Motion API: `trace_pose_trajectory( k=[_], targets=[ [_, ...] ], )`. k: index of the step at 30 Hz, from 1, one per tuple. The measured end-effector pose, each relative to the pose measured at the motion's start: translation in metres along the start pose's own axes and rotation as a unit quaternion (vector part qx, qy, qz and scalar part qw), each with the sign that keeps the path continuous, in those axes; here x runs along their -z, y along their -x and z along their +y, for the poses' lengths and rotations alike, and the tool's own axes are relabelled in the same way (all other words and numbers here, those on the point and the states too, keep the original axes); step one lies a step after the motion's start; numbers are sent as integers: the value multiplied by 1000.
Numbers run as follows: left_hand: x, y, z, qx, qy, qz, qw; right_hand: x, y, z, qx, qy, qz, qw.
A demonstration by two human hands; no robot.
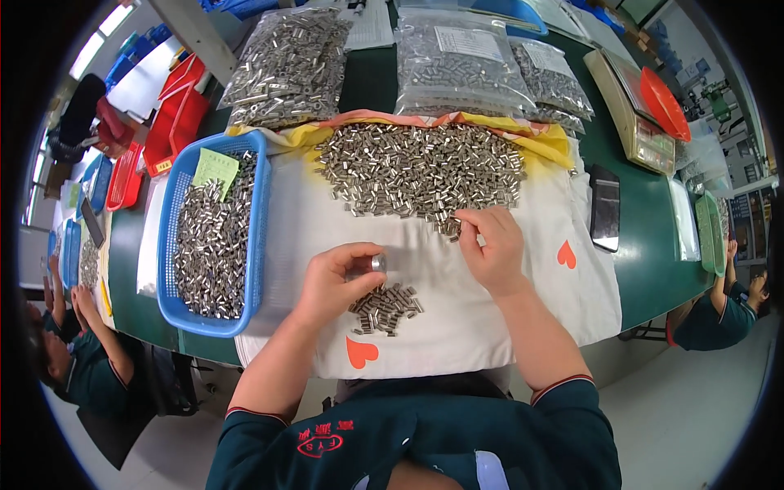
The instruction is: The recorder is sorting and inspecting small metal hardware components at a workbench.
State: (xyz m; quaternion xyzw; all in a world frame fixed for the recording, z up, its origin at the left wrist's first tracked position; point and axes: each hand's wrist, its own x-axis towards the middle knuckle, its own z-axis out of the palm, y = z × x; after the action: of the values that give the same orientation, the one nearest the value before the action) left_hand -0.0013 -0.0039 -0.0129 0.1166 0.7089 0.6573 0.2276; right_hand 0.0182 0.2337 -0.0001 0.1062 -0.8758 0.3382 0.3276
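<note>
In my left hand (339, 278) is a short silvery metal cylinder (378, 263), gripped between thumb and fingers with its end showing. Just below it lies a small heap of metal sleeves (384, 312). My right hand (492, 245) is at the near edge of a broad pile of shiny metal sleeves (416, 167). Its thumb and forefinger come together beside a few pieces there; whatever is between the fingertips is too small to make out. Both piles rest on a white cloth (310, 220) with red hearts and a yellow-orange far edge.
A blue basket (166, 253) of metal pieces with a yellow-green note (216, 170) stands left. Bags of parts (286, 65) line the back. A dark phone (605, 208) and a scale (629, 114) with an orange dish (663, 102) sit right. Co-workers sit at both sides.
</note>
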Motion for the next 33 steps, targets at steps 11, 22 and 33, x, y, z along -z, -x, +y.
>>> trace_pose_trajectory(
  k=[11, 22, 33],
  targets=[
    [3, 0, -2, -34, -6, -27, 999, 11, -1, 10, -44, -19, -209, 977],
    [11, -12, -13, -80, 116, -1, 990, 10, 9, 5, -7, 113, -263, 958],
    [1, -4, 8, -2, 19, 19, 1000, 10, 24, -12, -20, 121, -239, 963]
  ],
)
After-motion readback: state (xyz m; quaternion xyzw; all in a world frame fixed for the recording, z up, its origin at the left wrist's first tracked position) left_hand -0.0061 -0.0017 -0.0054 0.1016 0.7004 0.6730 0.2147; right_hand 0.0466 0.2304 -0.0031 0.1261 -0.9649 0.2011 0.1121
